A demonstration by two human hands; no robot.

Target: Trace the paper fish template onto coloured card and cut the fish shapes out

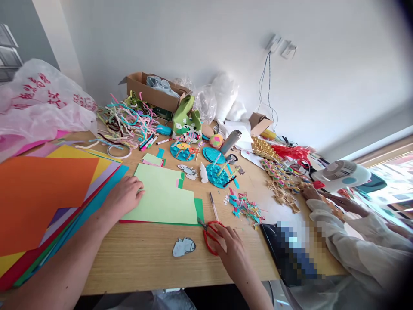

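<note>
The left forearm (87, 239) leads to the left hand (127, 193), its bent fingers resting on the left edge of the flat, notched pale green paper (164, 193); whether they pinch it I cannot tell. By that paper's lower right corner, the right hand (234, 249) curves over smooth red-looped scissors (205, 234), its hold unclear. Below the paper, a rounded paper fish (183, 247) lies on the wood-grained table (138, 262).

The pale green paper (161, 196) hides most of the dark green paper (199, 211) beneath; the flat black rectangular device (285, 255) is partly blurred into squares; the orange paper sheet (45, 193) runs past the left edge.
</note>
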